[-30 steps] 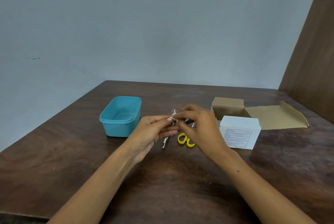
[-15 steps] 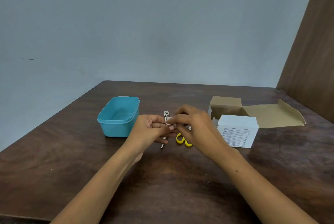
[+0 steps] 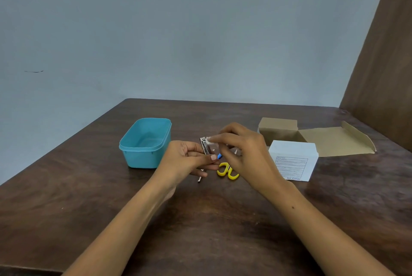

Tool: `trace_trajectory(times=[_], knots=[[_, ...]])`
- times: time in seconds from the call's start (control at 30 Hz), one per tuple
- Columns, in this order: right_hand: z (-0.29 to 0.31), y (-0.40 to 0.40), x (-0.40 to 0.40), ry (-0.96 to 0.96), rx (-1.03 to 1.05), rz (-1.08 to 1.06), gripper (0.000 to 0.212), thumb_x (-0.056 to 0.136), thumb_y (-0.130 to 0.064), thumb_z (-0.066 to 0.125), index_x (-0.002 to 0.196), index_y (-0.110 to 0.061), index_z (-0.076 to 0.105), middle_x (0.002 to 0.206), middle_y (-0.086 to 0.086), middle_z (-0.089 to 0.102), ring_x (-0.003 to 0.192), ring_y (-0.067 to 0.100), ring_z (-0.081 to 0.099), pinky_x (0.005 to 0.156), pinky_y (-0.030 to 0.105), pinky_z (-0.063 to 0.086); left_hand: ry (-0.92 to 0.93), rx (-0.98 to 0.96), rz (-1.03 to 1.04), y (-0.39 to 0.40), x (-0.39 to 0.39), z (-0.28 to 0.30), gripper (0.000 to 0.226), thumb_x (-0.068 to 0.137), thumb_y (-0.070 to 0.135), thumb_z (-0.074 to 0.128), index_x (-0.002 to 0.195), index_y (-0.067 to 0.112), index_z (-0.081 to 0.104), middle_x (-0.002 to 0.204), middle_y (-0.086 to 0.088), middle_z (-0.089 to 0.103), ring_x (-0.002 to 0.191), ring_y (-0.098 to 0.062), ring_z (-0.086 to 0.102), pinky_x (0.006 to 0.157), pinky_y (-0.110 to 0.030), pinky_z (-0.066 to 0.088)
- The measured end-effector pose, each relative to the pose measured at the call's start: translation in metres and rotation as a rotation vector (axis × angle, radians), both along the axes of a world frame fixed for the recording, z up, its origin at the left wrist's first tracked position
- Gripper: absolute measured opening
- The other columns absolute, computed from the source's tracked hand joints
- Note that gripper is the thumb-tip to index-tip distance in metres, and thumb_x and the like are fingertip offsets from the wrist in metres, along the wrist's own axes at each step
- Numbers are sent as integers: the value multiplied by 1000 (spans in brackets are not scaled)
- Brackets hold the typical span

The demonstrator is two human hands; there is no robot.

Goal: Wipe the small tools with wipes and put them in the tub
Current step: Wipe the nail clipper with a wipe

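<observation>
My left hand (image 3: 189, 159) pinches a metal nail clipper (image 3: 205, 146) by its lower end and holds it above the table. My right hand (image 3: 243, 153) pinches a small white wipe (image 3: 209, 141) against the clipper's top end. Below the hands on the table lie yellow-handled scissors (image 3: 227, 171), a thin metal tool (image 3: 200, 178) and a small blue piece (image 3: 219, 156), all partly hidden. The teal tub (image 3: 146, 142) stands open to the left of my left hand, with nothing visible inside.
A white labelled box (image 3: 293, 159) stands right of my right hand. Behind it lies an opened brown cardboard box (image 3: 316, 136) with its flap spread out. The dark wooden table (image 3: 89, 197) meets a grey wall at the back and a brown panel (image 3: 383, 57) at right.
The wipe in my right hand has slid up along the clipper towards its top end. My left hand has kept its hold, shifting slightly left.
</observation>
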State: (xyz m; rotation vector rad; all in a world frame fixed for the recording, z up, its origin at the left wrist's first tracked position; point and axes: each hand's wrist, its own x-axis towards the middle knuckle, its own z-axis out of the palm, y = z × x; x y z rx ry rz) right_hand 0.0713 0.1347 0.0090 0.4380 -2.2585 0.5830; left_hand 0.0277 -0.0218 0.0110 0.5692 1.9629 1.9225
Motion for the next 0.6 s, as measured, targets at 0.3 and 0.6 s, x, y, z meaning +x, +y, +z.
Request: trace_trajectory(times=[0.3, 0.6], knots=[[-2, 2, -2, -64, 172, 12, 20, 82, -11, 56, 93, -17, 72, 92, 2, 63, 79, 15, 60, 60, 24, 46, -13, -1, -56, -3, 0, 0, 15, 80, 8, 71, 94, 4, 70, 85, -11, 76, 80, -17, 74, 58, -18, 56], [-1, 4, -1, -72, 187, -44, 13, 80, -14, 56, 83, -13, 69, 88, 3, 62, 75, 20, 61, 60, 23, 40, -87, 34, -86, -4, -1, 2, 17, 90, 10, 58, 101, 4, 70, 92, -12, 75, 87, -19, 73, 59, -21, 58]])
